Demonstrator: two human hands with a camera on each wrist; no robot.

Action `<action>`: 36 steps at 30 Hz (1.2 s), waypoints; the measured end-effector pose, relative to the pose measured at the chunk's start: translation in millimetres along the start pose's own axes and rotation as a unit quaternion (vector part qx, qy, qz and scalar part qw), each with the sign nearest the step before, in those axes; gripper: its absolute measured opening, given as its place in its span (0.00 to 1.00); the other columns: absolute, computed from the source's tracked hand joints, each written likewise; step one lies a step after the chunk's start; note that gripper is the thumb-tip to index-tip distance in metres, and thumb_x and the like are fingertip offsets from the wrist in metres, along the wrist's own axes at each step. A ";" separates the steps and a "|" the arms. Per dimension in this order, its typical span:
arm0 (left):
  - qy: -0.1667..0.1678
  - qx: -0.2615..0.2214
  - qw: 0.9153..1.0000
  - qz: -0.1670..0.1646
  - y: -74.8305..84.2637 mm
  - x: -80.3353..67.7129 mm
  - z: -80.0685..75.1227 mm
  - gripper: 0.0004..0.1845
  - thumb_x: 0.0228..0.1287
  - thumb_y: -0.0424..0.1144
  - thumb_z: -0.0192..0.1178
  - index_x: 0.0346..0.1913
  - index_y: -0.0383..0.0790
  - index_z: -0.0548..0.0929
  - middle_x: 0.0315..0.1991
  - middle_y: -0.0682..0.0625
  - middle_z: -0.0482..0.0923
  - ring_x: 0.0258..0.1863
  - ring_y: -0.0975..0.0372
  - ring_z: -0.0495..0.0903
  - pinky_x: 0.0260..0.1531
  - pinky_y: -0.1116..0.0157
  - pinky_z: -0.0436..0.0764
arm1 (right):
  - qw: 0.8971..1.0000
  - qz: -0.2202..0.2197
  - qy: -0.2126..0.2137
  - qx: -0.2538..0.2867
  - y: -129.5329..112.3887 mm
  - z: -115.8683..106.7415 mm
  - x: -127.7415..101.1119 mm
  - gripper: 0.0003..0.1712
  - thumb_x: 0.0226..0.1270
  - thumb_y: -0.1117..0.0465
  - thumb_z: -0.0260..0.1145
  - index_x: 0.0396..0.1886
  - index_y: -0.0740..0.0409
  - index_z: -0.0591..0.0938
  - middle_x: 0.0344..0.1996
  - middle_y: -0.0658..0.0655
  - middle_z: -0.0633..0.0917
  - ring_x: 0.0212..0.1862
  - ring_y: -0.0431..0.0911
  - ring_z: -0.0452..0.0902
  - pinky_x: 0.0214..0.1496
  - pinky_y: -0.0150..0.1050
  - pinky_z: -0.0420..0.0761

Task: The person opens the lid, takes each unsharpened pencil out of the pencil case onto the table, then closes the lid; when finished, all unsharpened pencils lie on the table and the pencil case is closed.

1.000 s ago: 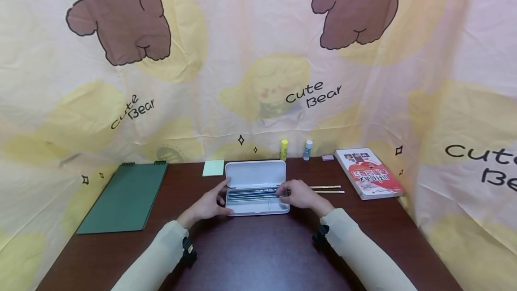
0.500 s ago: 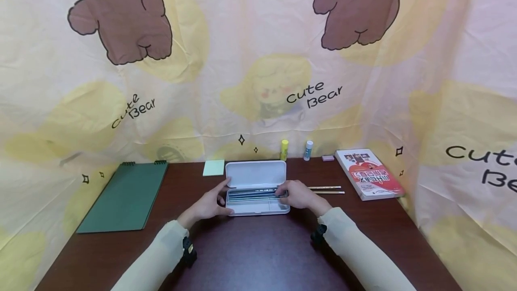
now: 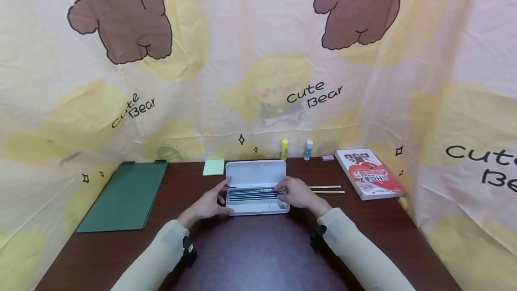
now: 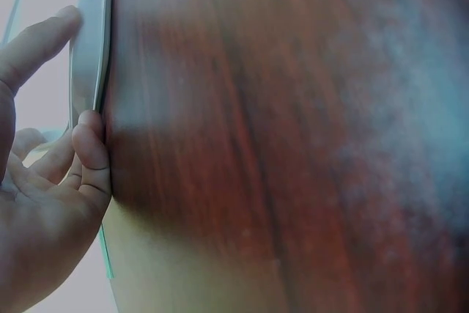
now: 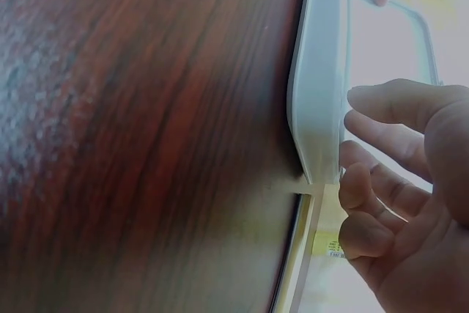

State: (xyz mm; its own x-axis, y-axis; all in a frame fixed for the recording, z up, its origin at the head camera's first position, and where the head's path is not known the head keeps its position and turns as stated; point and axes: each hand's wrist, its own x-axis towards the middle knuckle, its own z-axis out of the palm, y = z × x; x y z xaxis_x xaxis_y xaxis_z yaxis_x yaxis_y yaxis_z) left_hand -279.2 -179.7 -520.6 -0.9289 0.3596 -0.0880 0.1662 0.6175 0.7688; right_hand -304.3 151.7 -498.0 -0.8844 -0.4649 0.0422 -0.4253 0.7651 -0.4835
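Observation:
A white pencil case (image 3: 248, 209) lies on the table with its lid (image 3: 256, 174) raised at the back. Several dark pencils (image 3: 248, 196) lie side by side in its rear part. My left hand (image 3: 209, 203) grips the case's left end, thumb at the front corner and index finger near the hinge. At the other end, my right hand (image 3: 299, 192) reaches over the rim, its fingers bent at the pencils' right ends. In the right wrist view its thumb and fingertips meet the case (image 5: 319, 93); whether they pinch a pencil is hidden.
Two light pencils (image 3: 328, 187) lie right of the case, partly behind my right hand. Farther right is a book (image 3: 369, 174). Behind stand a yellow stick (image 3: 284, 150) and a glue stick (image 3: 308, 150), near an eraser (image 3: 328, 158). Leftward are sticky notes (image 3: 213, 167) and a green pad (image 3: 125, 196).
My right fingers have shifted very slightly upward and back over the pencils' right ends. My left hand and the case hold their place.

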 end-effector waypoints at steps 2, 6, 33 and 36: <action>0.001 0.000 1.000 -0.001 0.1 0.2 -0.1 0.59 0.49 0.46 0.79 0.80 0.60 0.51 0.63 0.46 0.73 0.39 0.59 0.74 0.32 0.64 0.79 | 1.000 0.006 -0.002 0.004 0.0 0.4 0.3 0.13 0.62 0.60 0.72 0.47 0.52 0.89 0.45 0.51 0.87 0.49 0.47 0.80 0.59 0.51 0.79; 0.001 0.004 1.000 -0.006 0.2 0.4 -0.3 0.59 0.49 0.46 0.79 0.80 0.61 0.51 0.64 0.47 0.73 0.39 0.60 0.74 0.33 0.65 0.78 | 1.000 0.013 -0.018 0.006 0.3 1.7 -0.1 0.13 0.62 0.60 0.72 0.47 0.50 0.89 0.43 0.49 0.87 0.47 0.44 0.80 0.57 0.48 0.81; -0.003 -0.003 1.000 0.013 2.7 -0.4 -1.1 0.60 0.49 0.43 0.79 0.80 0.55 0.50 0.65 0.43 0.73 0.37 0.60 0.75 0.30 0.65 0.79 | 0.999 0.000 -0.042 -0.008 -1.1 0.4 2.5 0.04 0.60 0.63 0.72 0.34 0.49 0.88 0.29 0.44 0.86 0.33 0.39 0.76 0.42 0.40 0.78; -0.004 -0.003 1.000 0.013 2.7 -0.8 -1.1 0.60 0.49 0.43 0.79 0.80 0.55 0.50 0.65 0.43 0.73 0.37 0.60 0.75 0.31 0.65 0.79 | 0.999 0.009 -0.048 -0.003 -2.5 0.0 2.8 0.04 0.61 0.63 0.72 0.34 0.50 0.88 0.29 0.44 0.85 0.33 0.40 0.75 0.42 0.40 0.78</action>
State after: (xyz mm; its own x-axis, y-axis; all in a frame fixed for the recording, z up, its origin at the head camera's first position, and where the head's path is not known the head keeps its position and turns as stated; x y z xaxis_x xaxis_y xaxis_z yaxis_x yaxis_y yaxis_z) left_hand -278.4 -179.1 -517.7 -0.9213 0.3820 -0.0729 0.1887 0.6031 0.7750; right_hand -305.7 148.5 -496.7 -0.8694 -0.4917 -0.0494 -0.4117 0.7760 -0.4778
